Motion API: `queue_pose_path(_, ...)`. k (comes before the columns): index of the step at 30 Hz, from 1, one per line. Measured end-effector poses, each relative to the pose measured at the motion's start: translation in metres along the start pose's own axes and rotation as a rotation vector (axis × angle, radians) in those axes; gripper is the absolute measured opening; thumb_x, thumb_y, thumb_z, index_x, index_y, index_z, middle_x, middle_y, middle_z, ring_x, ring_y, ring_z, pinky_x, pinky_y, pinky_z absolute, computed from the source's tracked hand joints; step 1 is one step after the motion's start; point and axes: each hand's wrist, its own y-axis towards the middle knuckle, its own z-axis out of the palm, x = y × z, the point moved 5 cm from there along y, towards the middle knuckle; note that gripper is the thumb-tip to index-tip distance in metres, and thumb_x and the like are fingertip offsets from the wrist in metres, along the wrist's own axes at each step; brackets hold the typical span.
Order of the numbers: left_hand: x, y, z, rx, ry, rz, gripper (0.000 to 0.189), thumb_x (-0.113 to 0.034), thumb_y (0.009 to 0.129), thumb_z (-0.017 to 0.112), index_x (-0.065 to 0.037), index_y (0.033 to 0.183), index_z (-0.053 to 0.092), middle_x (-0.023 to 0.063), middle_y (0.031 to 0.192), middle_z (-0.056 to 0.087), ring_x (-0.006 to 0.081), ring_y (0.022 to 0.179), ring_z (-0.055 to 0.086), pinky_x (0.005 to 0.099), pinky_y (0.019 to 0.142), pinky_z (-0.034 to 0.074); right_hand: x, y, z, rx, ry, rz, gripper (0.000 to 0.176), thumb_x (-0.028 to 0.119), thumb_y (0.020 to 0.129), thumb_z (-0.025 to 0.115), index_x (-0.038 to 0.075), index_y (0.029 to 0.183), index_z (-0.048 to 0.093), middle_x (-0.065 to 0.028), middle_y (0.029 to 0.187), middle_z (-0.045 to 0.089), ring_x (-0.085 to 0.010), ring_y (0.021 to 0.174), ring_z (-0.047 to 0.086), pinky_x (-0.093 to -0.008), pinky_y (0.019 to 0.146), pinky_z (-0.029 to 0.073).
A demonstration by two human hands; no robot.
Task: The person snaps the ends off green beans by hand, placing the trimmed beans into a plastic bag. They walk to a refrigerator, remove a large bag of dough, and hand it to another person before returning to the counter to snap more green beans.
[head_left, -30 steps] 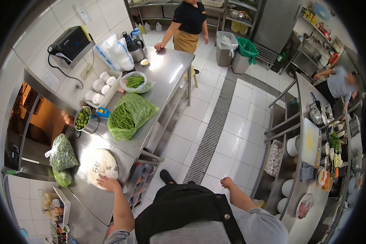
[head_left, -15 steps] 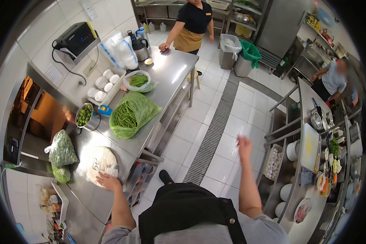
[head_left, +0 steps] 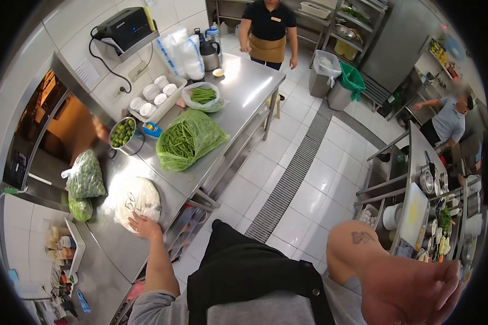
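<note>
On the steel counter, my left hand (head_left: 145,226) lies with fingers spread on the lower edge of a round, white plastic-wrapped bundle (head_left: 138,200) with dark writing. My right hand (head_left: 412,290) is raised close to the camera at the lower right, its fingers curled in; whether anything is inside cannot be seen. Left of the bundle stands a tied bag of green vegetables (head_left: 85,174). Above it are a metal pot of small green fruit (head_left: 126,136) and an open green bag of long beans (head_left: 187,142).
A co-worker in a black shirt (head_left: 269,27) stands beyond the counter (head_left: 255,81). Another person (head_left: 447,120) is at the right. Bins (head_left: 325,73) stand at the back. A shelved table with a cutting board (head_left: 415,216) runs along the right.
My right hand has come up and towards the camera. My left hand stays on the bundle. The co-worker's hand has lifted off the counter, and the person at the right has stretched out an arm.
</note>
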Motion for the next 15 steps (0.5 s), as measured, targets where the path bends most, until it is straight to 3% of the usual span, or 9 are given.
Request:
queue_pose_path(2,-0.005,-0.002,-0.008,0.013,0.002,-0.012,0.048,-0.024,0.102,0.044,-0.022,0.15,0.041,0.0117,0.161,0.03,0.0309,0.15,0.026,0.0669,0.114,0.022,-0.003,0.01,-0.007,0.078,0.091,0.135,0.023,0.027,0.098,0.061,0.031,0.12,0.066,0.009,0.116,0.06,-0.0147,0.11,0.052,-0.037,0.097,0.035)
queue_pose_path(4,-0.003,-0.002,-0.006,-0.003,0.0,-0.005,0.048,-0.023,0.102,0.044,-0.021,0.15,0.042,0.0117,0.161,0.03,0.0308,0.15,0.026,0.0666,0.113,0.023,-0.013,0.002,-0.008,0.023,0.255,0.114,0.021,0.026,0.097,0.062,0.029,0.118,0.067,0.0108,0.115,0.06,-0.0147,0.108,0.052,-0.0367,0.096,0.034)
queue_pose_path(6,0.001,0.0,0.0,-0.01,0.006,0.021,0.048,-0.023,0.102,0.044,-0.02,0.15,0.042,0.0118,0.162,0.029,0.0308,0.15,0.025,0.0666,0.114,0.022,-0.06,-0.016,0.025,-0.166,0.482,-0.064,0.019,0.026,0.097,0.062,0.028,0.115,0.067,0.0118,0.114,0.06,-0.0149,0.106,0.052,-0.0362,0.095,0.034)
queue_pose_path(9,-0.001,0.001,-0.002,0.034,-0.005,0.009,0.049,-0.023,0.102,0.043,-0.019,0.151,0.04,0.0121,0.162,0.028,0.0313,0.151,0.023,0.0664,0.114,0.021,-0.096,-0.025,0.042,-0.206,0.657,-0.271,0.016,0.026,0.097,0.062,0.027,0.112,0.069,0.0129,0.111,0.06,-0.0151,0.103,0.052,-0.0349,0.093,0.033)
queue_pose_path(12,-0.004,0.0,-0.007,0.054,-0.061,-0.016,0.05,-0.021,0.102,0.043,-0.017,0.152,0.039,0.0125,0.163,0.026,0.0316,0.151,0.021,0.0658,0.115,0.019,-0.133,-0.029,0.063,-0.305,0.691,-0.198,0.013,0.029,0.096,0.063,0.027,0.106,0.07,0.0149,0.113,0.062,-0.0144,0.102,0.052,-0.0341,0.094,0.033)
queue_pose_path(15,-0.008,0.0,-0.011,0.034,-0.038,-0.007,0.052,-0.021,0.101,0.043,-0.017,0.153,0.039,0.0127,0.164,0.024,0.031,0.152,0.019,0.0648,0.116,0.017,-0.16,-0.036,0.082,-0.231,0.482,-0.001,0.014,0.035,0.096,0.062,0.028,0.105,0.069,0.0163,0.117,0.063,-0.0141,0.103,0.051,-0.035,0.094,0.034)
